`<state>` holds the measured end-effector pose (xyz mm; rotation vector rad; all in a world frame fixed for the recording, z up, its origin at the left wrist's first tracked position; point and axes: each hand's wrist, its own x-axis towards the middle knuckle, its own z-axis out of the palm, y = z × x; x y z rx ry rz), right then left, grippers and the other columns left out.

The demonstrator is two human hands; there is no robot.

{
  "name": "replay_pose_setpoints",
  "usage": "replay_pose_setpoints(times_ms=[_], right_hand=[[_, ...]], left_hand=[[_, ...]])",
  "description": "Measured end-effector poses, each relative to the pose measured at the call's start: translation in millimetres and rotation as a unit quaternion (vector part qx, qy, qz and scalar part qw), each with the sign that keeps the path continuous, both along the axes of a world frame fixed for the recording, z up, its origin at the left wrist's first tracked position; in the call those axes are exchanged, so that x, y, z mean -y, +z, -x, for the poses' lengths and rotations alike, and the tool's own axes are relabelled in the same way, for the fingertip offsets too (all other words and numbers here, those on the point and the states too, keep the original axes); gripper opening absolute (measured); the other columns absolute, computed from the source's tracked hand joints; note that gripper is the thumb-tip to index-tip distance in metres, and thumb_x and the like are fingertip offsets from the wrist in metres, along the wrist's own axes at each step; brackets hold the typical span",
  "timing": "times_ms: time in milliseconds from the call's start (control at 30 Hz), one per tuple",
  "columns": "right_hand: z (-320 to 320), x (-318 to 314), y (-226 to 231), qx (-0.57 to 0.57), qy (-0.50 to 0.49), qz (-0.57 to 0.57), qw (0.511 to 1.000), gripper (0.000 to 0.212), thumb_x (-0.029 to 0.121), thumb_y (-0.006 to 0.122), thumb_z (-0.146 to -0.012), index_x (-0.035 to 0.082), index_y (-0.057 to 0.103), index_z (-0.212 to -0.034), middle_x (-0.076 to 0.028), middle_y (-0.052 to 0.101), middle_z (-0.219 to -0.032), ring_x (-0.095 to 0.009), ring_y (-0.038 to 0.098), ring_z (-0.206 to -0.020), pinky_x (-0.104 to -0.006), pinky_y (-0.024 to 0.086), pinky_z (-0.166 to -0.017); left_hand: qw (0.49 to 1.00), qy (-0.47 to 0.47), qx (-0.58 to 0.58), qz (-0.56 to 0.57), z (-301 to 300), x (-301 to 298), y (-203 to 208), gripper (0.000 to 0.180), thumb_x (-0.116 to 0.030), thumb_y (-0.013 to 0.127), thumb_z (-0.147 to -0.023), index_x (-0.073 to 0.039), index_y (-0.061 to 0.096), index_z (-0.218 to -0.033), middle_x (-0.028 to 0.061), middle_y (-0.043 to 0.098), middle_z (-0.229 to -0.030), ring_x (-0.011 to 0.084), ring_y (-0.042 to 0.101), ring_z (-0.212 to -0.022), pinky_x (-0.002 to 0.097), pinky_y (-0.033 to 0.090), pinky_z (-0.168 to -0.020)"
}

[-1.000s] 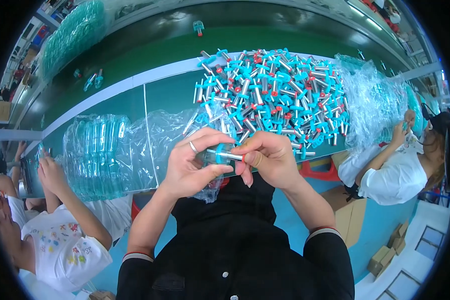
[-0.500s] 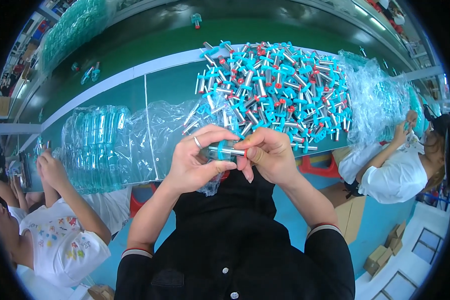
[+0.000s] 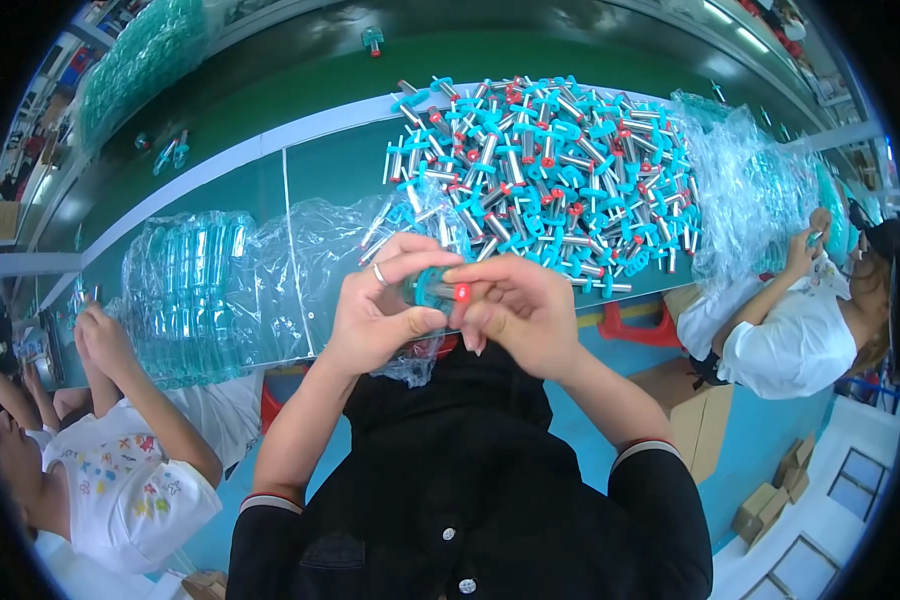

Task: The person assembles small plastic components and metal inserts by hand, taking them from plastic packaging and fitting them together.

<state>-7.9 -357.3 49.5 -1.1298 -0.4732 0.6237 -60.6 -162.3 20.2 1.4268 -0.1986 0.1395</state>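
Between my two hands is a small part with a teal flange, a metal cylinder and a red end cap (image 3: 461,292). My left hand (image 3: 375,315), with a ring on one finger, pinches its teal end between thumb and fingers. A clear piece seems to surround that end, partly hidden by the fingers. My right hand (image 3: 530,315) is curled at the red end, its index finger along the top and its thumb just below. Just beyond lies a big heap of similar teal, metal and red parts (image 3: 540,180) on the green table.
Plastic-wrapped clear teal trays (image 3: 190,290) lie to the left, with more wrapped plastic (image 3: 730,200) to the right. A green belt (image 3: 310,85) runs behind a pale rail, carrying a few parts. Co-workers sit on both sides. A red stool (image 3: 638,325) stands at right.
The part has turned so its red cap faces me more. My right fingers have shifted from gripping the cylinder's end to lying around it; both hands moved slightly left.
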Motion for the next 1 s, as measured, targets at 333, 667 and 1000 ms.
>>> replay_pose_setpoints(times_ms=[333,667,1000], right_hand=[[5.6,-14.8,5.9,0.377,-0.161,0.164,0.897,0.026,-0.004,0.078,-0.077,0.000,0.068,-0.101,-0.010,0.063,-0.080,-0.017,0.060,-0.058,-0.0261,0.046,-0.052],[3.2,-24.2,-3.5,0.391,-0.192,0.155,0.886,0.022,-0.004,0.079,-0.078,-0.001,0.070,-0.098,-0.012,0.070,-0.080,-0.016,0.066,-0.063,-0.0252,0.051,-0.055],[-80.5,-37.6,21.3,0.165,-0.088,0.269,0.945,0.015,0.002,0.067,-0.091,-0.001,0.062,-0.104,-0.005,0.067,-0.081,-0.008,0.066,-0.065,-0.0222,0.051,-0.054]], left_hand=[[0.987,-0.060,-0.044,0.143,2.4,-4.2,-18.9,0.049,-0.005,0.080,-0.081,0.005,0.063,-0.126,0.0147,0.057,-0.128,0.0235,0.056,-0.118,0.0382,0.044,-0.103],[0.996,0.031,-0.016,0.083,11.7,1.9,-18.0,0.050,0.004,0.080,-0.077,0.003,0.065,-0.125,0.0140,0.056,-0.127,0.0223,0.055,-0.120,0.0362,0.045,-0.102],[0.905,0.314,-0.054,-0.283,42.6,-71.4,7.5,0.044,0.002,0.076,-0.078,-0.003,0.065,-0.121,0.0107,0.064,-0.107,0.0184,0.065,-0.091,0.0313,0.055,-0.074]])
